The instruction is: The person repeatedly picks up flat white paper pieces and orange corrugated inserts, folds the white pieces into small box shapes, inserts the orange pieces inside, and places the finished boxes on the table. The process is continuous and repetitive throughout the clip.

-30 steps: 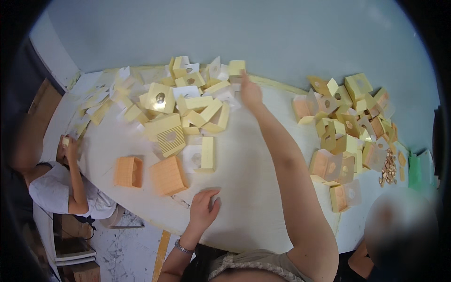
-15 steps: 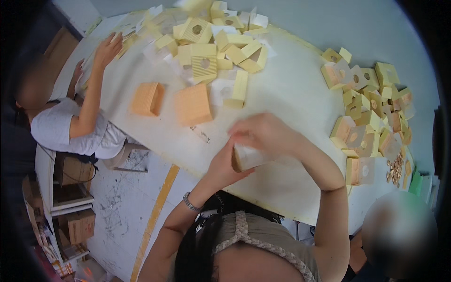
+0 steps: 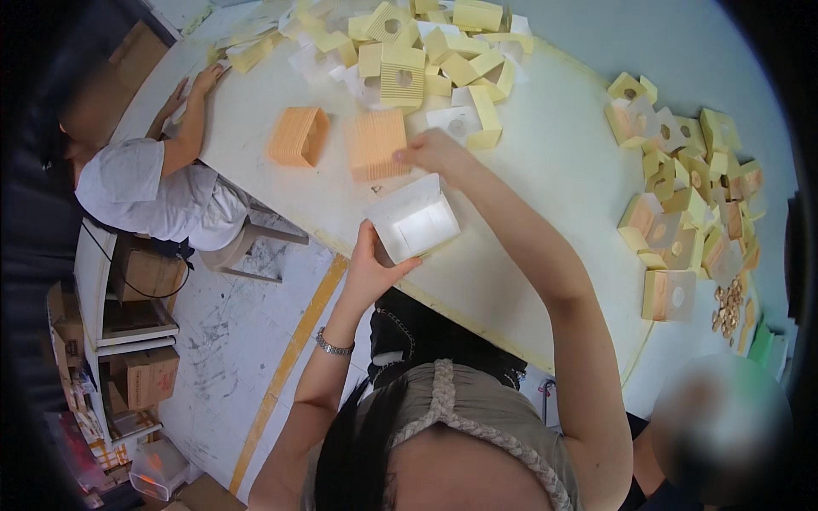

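Observation:
An open paper box [image 3: 417, 223] with a white inside and a raised flap sits tilted in my left hand [image 3: 371, 271], fingers behind it and thumb along its near edge. Out ahead, my right hand [image 3: 436, 153] has its fingers closed at the right edge of an orange ridged paper stack [image 3: 380, 143], whose outline is slightly blurred. Left of that stack stands an orange ridged sleeve [image 3: 298, 136] with its open end showing. Just beyond my right hand is a yellow-and-white box [image 3: 473, 123] with a round window.
Yellow boxes [image 3: 402, 77] are heaped across the far side of the table [image 3: 511, 247]. More boxes [image 3: 682, 209] crowd the right side, near a pile of small copper-coloured pieces [image 3: 727, 308]. A co-worker [image 3: 141, 183] sits at the left; another person [image 3: 720, 426], blurred, is at lower right.
My right hand has left the box and moved forward to the orange stack. The box now shows its white inside. The co-worker's raised hand has lowered to the table. The whole view has shifted.

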The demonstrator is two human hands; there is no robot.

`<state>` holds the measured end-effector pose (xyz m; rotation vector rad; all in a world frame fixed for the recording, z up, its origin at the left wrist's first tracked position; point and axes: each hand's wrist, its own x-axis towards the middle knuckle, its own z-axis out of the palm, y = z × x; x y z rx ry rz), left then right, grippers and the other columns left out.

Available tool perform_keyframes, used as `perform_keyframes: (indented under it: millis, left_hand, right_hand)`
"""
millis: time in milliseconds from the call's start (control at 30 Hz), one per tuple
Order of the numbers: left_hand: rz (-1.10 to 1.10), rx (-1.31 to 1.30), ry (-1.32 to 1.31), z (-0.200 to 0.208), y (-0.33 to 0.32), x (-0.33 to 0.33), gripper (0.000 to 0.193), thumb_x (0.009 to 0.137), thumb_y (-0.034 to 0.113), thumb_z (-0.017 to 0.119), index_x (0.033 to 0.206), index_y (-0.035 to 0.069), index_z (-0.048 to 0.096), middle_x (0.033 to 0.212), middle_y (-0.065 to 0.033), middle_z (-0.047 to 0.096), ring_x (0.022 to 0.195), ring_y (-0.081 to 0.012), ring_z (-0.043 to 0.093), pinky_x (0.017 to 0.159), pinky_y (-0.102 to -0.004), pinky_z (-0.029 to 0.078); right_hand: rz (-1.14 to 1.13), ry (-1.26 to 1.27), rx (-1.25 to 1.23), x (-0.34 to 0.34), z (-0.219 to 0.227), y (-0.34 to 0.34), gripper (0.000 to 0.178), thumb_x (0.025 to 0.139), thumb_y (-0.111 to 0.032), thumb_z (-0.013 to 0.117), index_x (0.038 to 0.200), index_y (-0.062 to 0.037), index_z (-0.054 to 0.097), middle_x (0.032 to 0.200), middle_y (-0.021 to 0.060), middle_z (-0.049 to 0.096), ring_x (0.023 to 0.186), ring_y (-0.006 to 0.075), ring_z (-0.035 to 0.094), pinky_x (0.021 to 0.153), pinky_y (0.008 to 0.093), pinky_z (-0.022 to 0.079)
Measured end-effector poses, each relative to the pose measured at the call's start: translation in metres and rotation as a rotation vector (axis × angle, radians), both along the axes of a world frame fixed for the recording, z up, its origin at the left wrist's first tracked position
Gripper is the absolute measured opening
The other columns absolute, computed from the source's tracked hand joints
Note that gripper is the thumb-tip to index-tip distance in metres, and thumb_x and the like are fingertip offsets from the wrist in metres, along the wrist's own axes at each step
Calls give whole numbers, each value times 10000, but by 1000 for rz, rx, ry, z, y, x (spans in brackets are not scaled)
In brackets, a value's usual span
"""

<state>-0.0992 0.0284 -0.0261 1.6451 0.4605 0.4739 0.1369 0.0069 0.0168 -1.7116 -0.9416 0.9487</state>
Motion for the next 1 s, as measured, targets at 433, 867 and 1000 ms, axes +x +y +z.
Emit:
perform_keyframes:
  millis: [433,867,1000]
  left_hand:
    - [-6,67,-155,48,16,40,762,736,30,760,1334,15,287,1268,-125,494,1206,-210,491,1044,-356,400]
    - [-162,285,-49,30,-20,75,1026,701,144,845,1458,44,160,1383,-218,445,1267,-291,484,1023,-414,438]
    - [-307,233,3,45,-33,80,1146,676,135,861,1510,50,79,1426,-210,408,1286,-303,469,1030,-409,431]
  right_hand:
    - [-295,521,102,46,6,-37,233,786,-238,791,825,-89,616,688,-39,556,582,69,444,513,246,363]
    - [-379,-1052,93,-29,26,-229,191,725,-189,772,873,-101,690,975,40,630,933,272,569,772,389,460]
    - [-207,-1076,316,-42,35,-207,150,744,-180,761,862,-101,714,1042,52,613,995,290,535,825,403,445]
